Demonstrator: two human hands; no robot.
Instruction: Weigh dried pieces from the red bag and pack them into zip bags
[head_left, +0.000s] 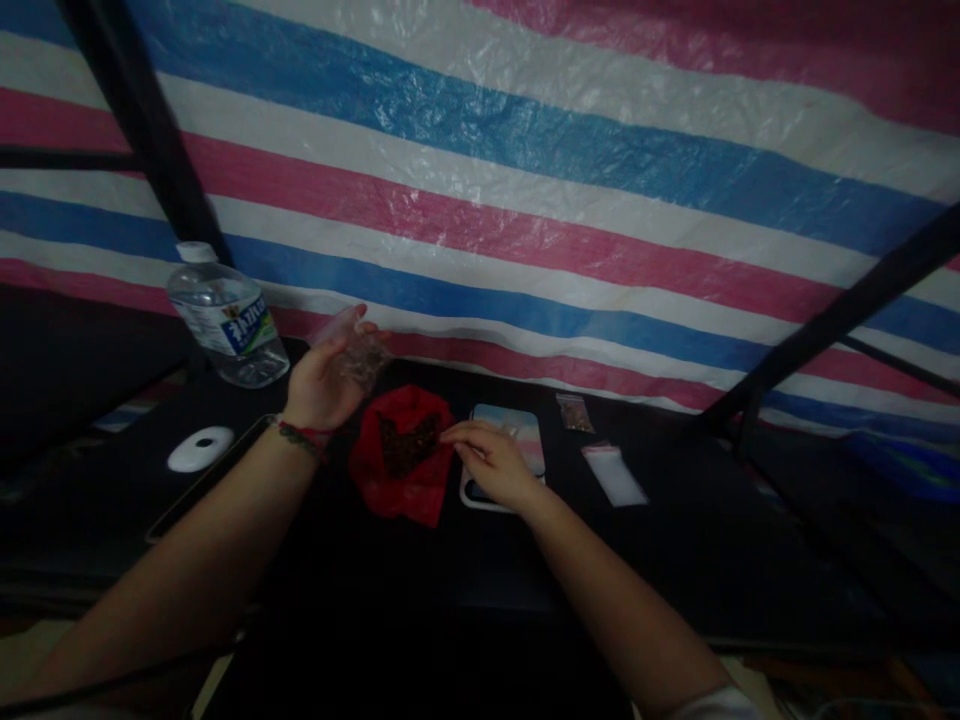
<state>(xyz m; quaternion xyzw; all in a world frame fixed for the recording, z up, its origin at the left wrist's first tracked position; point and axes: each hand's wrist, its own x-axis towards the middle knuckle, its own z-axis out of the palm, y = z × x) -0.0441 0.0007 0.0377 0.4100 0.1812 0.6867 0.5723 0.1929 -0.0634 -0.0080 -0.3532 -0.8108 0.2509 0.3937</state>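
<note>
My left hand is raised beside the water bottle, palm turned up, with a clear plastic bag held in its fingers. Dark brown dried bits lie heaped on a red sheet or bag on the black tabletop. Over the right edge of this heap, the fingertips of my right hand are pinched together; what they hold, if anything, is too small to make out. Beneath that hand lies a phone in a pale blue and pink case, partly covered by it.
A large water bottle stands at the back left, near a white oval object and a dark flat device. Right of the phone lie a small zip bag of brown bits and a bag of white contents. Striped sheeting hangs behind.
</note>
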